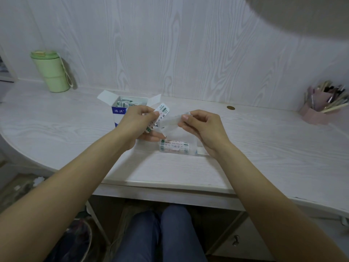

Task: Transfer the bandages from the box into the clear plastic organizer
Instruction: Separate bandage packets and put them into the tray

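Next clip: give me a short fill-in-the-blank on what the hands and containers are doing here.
1. The left hand holds a stack of ____.
2. The right hand pinches the clear organizer's raised ____.
3. The box behind the hands stands with its flaps ____.
4. The cup at the far left is ____ in colour.

Missing words: bandages; lid; open; green

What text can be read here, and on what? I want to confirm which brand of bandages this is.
"鸿洪" (roughly; it is small and soft): white characters on the blue front of the open box.
Wrapped bandages held in the left hand: dark characters along the bandages, too blurred to read.
Bandages in the clear plastic organizer: green and red print, too small to read.
Green cup: no text visible.
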Tool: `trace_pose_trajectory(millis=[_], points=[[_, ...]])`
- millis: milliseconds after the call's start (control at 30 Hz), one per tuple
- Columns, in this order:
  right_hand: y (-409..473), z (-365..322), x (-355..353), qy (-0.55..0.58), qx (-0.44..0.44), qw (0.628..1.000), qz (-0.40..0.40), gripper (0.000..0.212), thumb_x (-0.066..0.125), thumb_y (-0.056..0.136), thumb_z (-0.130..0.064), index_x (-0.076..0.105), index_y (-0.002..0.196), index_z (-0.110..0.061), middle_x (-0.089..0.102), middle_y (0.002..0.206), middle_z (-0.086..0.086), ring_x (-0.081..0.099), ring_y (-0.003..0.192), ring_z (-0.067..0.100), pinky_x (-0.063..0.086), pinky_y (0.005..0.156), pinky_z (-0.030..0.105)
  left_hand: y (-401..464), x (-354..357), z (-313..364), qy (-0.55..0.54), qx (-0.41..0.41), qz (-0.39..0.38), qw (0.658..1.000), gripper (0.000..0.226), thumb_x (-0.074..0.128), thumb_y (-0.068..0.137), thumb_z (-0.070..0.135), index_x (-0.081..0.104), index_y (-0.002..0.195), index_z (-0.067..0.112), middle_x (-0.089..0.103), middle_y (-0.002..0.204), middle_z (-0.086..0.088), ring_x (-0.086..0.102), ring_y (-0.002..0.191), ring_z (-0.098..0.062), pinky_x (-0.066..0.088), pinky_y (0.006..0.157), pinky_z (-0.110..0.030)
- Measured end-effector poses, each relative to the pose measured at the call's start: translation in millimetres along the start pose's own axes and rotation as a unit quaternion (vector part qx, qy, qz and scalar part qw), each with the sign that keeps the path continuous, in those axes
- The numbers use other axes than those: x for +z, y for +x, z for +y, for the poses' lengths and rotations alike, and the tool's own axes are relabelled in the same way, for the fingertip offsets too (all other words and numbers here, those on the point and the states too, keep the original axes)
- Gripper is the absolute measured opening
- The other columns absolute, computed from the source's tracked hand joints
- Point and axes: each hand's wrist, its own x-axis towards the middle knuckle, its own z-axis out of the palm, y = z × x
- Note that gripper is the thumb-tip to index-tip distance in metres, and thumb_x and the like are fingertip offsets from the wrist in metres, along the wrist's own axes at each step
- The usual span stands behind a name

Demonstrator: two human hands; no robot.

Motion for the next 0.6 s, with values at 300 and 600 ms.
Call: trace_pose_trajectory(millis=[300, 600], points=[[4, 4, -3, -0.049, 0.029, 0.998, -0.007, 0.007, 0.065, 0.084, 0.005, 0.066, 0.08, 0.0, 0.065, 0.077, 0.009, 0.064, 0.072, 0.015, 0.055, 0.072, 0.017, 5, -1, -2, -0.048, 0.028, 0.035, 0.998, 0.015, 0.05, 0.097, 0.014, 0.059, 0.086, 0.007, 0.069, 0.084, -0.01, 0.069, 0.06, -0.014, 0.059, 0.059, -0.026], [7, 18, -4, -0.291, -0.027, 0.955, 0.054, 0.018, 0.071, 0.079, -0.001, 0.07, 0.084, -0.018, 0.064, 0.081, -0.005, 0.061, 0.067, 0.01, 0.052, 0.07, 0.021, 6, 3, -6, 0.041, 0.089, 0.051, 0.994, 0.02, 0.045, 0.099, 0.02, 0.056, 0.083, 0.016, 0.072, 0.086, -0.001, 0.068, 0.07, -0.019, 0.053, 0.066, -0.031]])
